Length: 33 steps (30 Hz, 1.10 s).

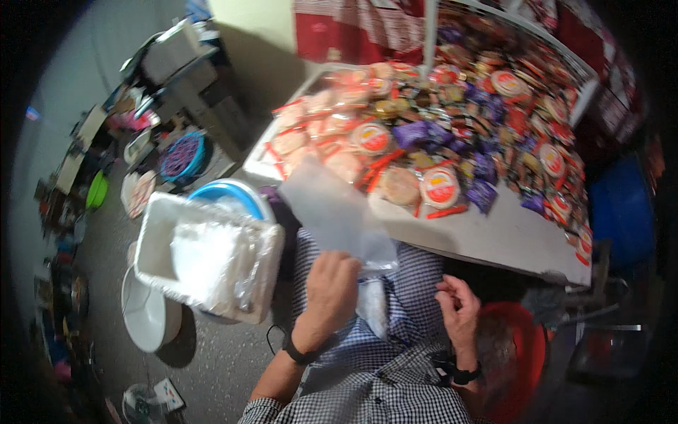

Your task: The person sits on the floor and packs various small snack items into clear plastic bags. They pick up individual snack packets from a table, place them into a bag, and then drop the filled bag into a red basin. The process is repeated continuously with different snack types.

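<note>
My left hand (332,283) grips the lower edge of a clear plastic bag (339,214), which looks flat and extends over the table's near edge. To the right, my right hand (460,305) is held above my lap with its fingers curled and apart, nothing in it. Before me a white table (476,233) bears a heap of wrapped snacks. Round wafers in clear wrappers with red ends (401,185) lie nearest, beside purple-wrapped pieces (482,195). A white foam box (159,222) at my left holds a stack of clear plastic bags (212,265).
Below the foam box stand a blue-rimmed basin (228,193) and a white bucket (151,312). A red tub (524,350) is on my right, with a blue container (619,212) beyond. A blue basin of purple items (183,156) sits farther left.
</note>
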Tool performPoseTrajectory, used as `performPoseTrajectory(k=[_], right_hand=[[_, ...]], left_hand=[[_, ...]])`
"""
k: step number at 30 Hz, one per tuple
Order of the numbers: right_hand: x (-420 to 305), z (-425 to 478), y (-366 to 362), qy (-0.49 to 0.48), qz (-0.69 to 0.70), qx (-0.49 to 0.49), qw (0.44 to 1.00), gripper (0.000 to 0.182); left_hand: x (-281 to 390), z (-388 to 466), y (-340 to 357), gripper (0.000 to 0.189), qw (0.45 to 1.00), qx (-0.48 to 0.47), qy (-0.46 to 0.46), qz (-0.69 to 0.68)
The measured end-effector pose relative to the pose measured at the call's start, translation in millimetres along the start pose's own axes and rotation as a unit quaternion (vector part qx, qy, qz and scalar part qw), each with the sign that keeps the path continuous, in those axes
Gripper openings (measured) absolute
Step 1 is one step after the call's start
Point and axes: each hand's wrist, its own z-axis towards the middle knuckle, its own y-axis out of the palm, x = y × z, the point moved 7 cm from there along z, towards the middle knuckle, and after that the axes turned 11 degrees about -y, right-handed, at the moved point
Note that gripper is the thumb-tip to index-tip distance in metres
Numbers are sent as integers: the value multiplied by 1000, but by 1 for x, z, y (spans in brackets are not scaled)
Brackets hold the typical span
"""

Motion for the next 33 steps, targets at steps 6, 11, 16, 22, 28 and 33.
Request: performPoseTrajectory(k=[6,11,16,22,28,33], right_hand=[[-22,1,-21,-72,-30,75,994,65],[4,-11,-38,-38,-89,118,988,35],[9,-28,-58,-39,-145,220,964,22],[2,-37,-81,-46,-171,279,944,18],[5,-28,-100,-88,-241,246,934,25],[5,-21,-117,-56,-231,208,949,25]], left_hand=[[80,-2,97,17,979,-145,133,-48],[108,-13,133,13,962,-201,166,-83],[93,-18,142,22,986,-130,77,-70],[55,-26,173,26,899,-180,-247,-314],[79,-56,234,26,578,-390,-430,-573],[94,-51,243,19,618,-359,-397,-576]])
